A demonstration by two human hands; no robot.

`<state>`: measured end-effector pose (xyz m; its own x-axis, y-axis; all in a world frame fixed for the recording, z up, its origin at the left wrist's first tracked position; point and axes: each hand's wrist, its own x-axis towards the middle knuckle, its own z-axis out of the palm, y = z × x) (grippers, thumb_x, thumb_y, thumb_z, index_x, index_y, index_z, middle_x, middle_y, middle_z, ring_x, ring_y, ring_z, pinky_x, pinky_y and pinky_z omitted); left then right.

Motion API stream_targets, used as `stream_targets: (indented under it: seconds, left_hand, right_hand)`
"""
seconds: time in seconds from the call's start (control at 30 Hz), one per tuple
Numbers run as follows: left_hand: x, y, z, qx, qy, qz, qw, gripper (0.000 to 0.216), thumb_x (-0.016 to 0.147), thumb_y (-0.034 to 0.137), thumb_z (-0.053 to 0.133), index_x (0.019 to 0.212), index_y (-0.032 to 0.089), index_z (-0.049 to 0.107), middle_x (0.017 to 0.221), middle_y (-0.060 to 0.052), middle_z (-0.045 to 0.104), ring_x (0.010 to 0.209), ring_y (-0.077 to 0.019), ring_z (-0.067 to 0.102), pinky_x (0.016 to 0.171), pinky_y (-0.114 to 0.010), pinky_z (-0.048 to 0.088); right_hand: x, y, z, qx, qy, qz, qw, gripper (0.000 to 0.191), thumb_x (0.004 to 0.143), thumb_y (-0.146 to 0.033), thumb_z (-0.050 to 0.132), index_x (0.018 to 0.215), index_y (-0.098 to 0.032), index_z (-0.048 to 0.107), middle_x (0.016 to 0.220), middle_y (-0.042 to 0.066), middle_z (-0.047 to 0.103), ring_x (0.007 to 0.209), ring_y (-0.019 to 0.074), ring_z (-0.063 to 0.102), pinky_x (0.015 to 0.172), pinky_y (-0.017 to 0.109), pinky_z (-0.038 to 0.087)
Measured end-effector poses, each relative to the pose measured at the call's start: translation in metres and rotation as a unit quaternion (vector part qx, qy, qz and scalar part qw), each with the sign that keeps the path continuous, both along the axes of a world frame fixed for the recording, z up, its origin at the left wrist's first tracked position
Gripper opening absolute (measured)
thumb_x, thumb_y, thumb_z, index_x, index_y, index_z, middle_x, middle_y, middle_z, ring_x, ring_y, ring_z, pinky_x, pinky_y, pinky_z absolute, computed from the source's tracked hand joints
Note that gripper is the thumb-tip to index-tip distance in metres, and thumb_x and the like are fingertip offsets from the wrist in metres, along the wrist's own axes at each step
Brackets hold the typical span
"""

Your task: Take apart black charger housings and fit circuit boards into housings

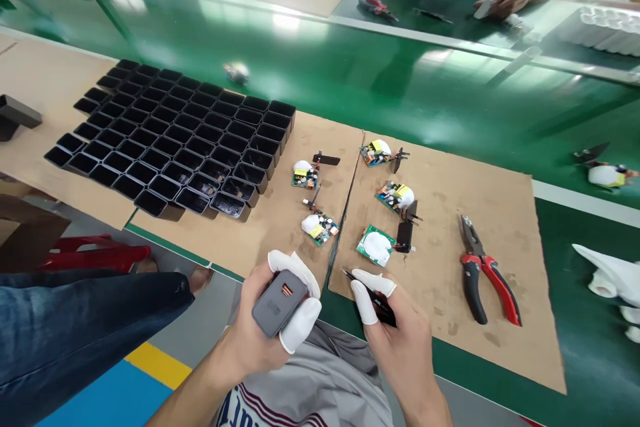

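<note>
Grey casing (280, 305), clasped in the left hand (257, 345), sat by the near edge of the bench (585, 367), and the right hand (400, 333) pinched a pointed black tool (379, 305)!

Dark grey case (276, 309), small box with rounded corners, held tilted at lower centre of frame, flat face toward camera; small slotted window toward its upper end shows orange inside. Slim black tweezers (379, 304) held to its right, lower centre-right of frame, pale lettering on body, fine tip pointing upper left, clear of the case.
</note>
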<state>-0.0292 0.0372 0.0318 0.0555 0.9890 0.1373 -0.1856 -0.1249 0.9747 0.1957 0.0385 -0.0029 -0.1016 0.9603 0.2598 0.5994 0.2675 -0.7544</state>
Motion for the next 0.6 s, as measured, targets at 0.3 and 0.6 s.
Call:
stream_targets:
  seconds: [0.3,0.6]
  left_hand:
    - [0.0,-0.006,0.014,-0.025,0.081,0.008,0.996,0.017,0.098,0.015,0.075,0.106,0.025,0.064,0.094,-0.002,0.075,0.081,-0.0165,0.07,0.079,-0.029,0.058]
    - [-0.004,-0.004,0.022,0.012,0.195,0.03,0.98,0.021,0.089,0.013,0.072,0.105,0.025,0.067,0.085,0.001,0.073,0.073,-0.0168,0.072,0.069,-0.026,0.059]
  right_hand:
    - [-0.012,-0.004,0.057,0.021,0.074,0.04,0.996,0.036,0.105,-0.009,0.073,0.132,-0.031,0.079,0.097,0.001,0.071,0.078,0.0144,0.068,0.068,0.023,0.057]
    - [-0.027,0.017,0.107,0.091,-0.077,0.126,0.985,0.033,0.102,-0.005,0.067,0.076,-0.025,0.061,0.069,-0.003,0.052,0.059,0.0134,0.038,0.051,0.028,0.035]
